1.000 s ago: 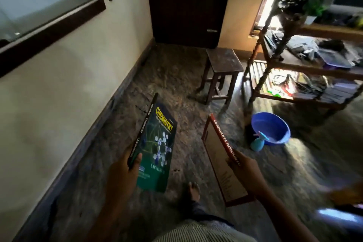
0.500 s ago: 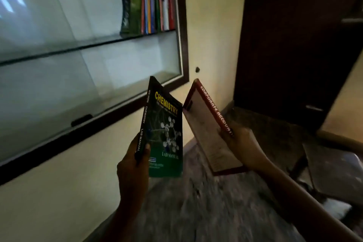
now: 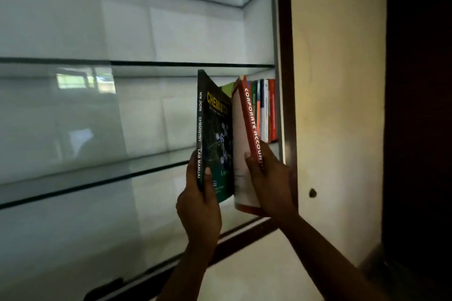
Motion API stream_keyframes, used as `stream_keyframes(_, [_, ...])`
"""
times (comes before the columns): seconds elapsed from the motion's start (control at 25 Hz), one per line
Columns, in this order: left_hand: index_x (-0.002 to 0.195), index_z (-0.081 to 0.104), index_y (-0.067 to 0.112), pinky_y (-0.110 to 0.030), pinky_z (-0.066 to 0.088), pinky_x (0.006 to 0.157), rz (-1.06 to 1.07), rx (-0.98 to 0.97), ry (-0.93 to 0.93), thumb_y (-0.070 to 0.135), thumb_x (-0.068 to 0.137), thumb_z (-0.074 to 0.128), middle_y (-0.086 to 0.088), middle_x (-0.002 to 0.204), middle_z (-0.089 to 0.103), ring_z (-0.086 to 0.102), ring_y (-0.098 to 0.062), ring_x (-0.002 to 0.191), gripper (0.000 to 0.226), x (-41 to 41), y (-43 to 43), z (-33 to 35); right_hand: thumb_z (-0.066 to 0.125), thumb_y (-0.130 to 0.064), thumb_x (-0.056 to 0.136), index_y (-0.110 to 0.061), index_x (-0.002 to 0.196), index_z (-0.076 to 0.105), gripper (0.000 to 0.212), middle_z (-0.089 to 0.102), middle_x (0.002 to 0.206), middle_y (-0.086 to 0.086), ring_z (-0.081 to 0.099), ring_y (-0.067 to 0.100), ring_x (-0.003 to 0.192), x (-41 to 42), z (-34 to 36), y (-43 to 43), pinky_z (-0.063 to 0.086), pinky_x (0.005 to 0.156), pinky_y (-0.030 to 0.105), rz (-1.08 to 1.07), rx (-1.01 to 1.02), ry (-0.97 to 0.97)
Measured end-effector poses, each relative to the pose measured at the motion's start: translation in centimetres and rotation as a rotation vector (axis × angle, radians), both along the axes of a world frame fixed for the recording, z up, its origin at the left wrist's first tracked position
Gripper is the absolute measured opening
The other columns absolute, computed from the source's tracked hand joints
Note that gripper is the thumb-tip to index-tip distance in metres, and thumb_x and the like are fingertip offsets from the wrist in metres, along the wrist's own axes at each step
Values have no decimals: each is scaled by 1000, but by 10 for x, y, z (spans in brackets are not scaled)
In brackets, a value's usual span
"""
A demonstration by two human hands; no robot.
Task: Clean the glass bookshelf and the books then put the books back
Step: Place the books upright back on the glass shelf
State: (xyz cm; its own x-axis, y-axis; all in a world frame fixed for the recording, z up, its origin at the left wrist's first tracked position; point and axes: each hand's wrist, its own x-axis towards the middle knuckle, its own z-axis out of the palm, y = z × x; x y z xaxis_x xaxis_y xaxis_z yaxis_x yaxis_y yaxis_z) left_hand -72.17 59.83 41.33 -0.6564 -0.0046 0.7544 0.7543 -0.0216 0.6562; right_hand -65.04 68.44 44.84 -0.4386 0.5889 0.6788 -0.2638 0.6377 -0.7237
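Observation:
My left hand point(image 3: 199, 205) grips the lower spine of a green chemistry lab manual point(image 3: 214, 134), held upright. My right hand point(image 3: 269, 183) grips a red corporate accounting book point(image 3: 247, 129) by its lower spine, right beside the green one. Both books are raised in front of the glass bookshelf point(image 3: 137, 63), at the level of its middle glass shelf point(image 3: 97, 173). Behind them, several coloured books point(image 3: 265, 110) stand upright at the right end of that shelf, partly hidden by the held books.
The bookshelf's dark wooden frame point(image 3: 287, 80) runs down the right side and along the bottom. A cream wall point(image 3: 340, 80) lies to its right, then a dark door point(image 3: 420, 105). The glass shelves to the left hold nothing.
The view has swung up from the floor to the bookshelf. Both hands have lifted the two books up and closer together, now in front of the shelved books.

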Motion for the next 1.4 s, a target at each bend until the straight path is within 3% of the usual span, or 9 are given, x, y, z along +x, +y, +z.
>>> stream_keyframes(0.28, [140, 22, 29, -40, 50, 89, 198, 61, 119, 29, 92, 35, -16, 124, 59, 60, -22, 103, 49, -94, 84, 36, 49, -9, 96, -24, 129, 33, 39, 36, 110, -28, 32, -36, 98, -138, 31, 75, 27, 81, -10, 165, -27, 322])
stream_keyframes(0.4, [129, 17, 49, -47, 52, 91, 167, -9, 142, 48, 86, 27, -13, 128, 57, 59, -28, 112, 44, -132, 113, 34, 48, -11, 95, -7, 138, 37, 44, 48, 131, 1, 34, -9, 114, -192, 24, 104, 29, 97, 9, 152, -67, 325])
stream_keyframes(0.52, [130, 18, 46, -18, 48, 91, 109, -71, 90, 52, 87, 26, 3, 125, 55, 56, -10, 110, 43, -161, 139, 34, 47, -12, 96, -1, 139, 35, 46, 46, 136, 17, 33, 5, 118, -239, 14, 127, 28, 98, 12, 151, -104, 318])
stream_keyframes(0.6, [131, 23, 42, -6, 43, 89, 45, -89, 51, 44, 96, 34, 16, 118, 49, 50, 6, 104, 36, -177, 153, 36, 47, -12, 96, -5, 139, 34, 45, 42, 140, 16, 30, 7, 123, -262, 11, 137, 31, 104, 21, 108, -118, 368])
stream_keyframes(0.72, [134, 25, 39, -26, 45, 101, -50, -128, 45, 46, 91, 48, 13, 123, 51, 52, -1, 110, 49, -209, 171, 42, 44, -23, 96, -15, 136, 37, 41, 39, 139, 9, 32, 17, 130, -295, 5, 158, 32, 106, 43, -150, 43, 439])
stream_keyframes(0.84, [133, 24, 43, -36, 45, 102, -250, -178, 21, 45, 93, 45, 5, 137, 46, 49, -10, 124, 45, -237, 179, 43, 41, -29, 92, -15, 136, 35, 46, 39, 138, 7, 32, 23, 127, -320, 7, 177, 22, 106, 42, -311, 141, 370])
stream_keyframes(1.04, [141, 32, 30, -6, 48, 72, -607, -314, -356, 57, 93, 15, 6, 138, 45, 48, -5, 115, 58, -255, 187, 50, 22, -41, 101, -18, 144, 25, 48, 34, 148, 9, 27, 21, 136, -329, 5, 184, 14, 112, 33, -244, 225, 443])
stream_keyframes(1.2, [143, 31, 34, -27, 38, 100, -802, -254, -460, 75, 78, 16, 6, 141, 43, 40, -12, 130, 79, -279, 193, 54, 20, -45, 99, -19, 149, 4, 58, 9, 156, 3, 7, 18, 145, -326, -15, 180, 3, 118, 39, -264, 449, 301])
stream_keyframes(1.4, [145, 31, 33, -35, 34, 110, -892, -247, -427, 65, 85, 23, 5, 145, 42, 41, -13, 132, 68, -295, 195, 59, 25, -35, 98, -8, 148, 14, 58, 9, 157, 8, 7, 22, 145, -333, -18, 185, 2, 118, 43, -459, 519, 153])
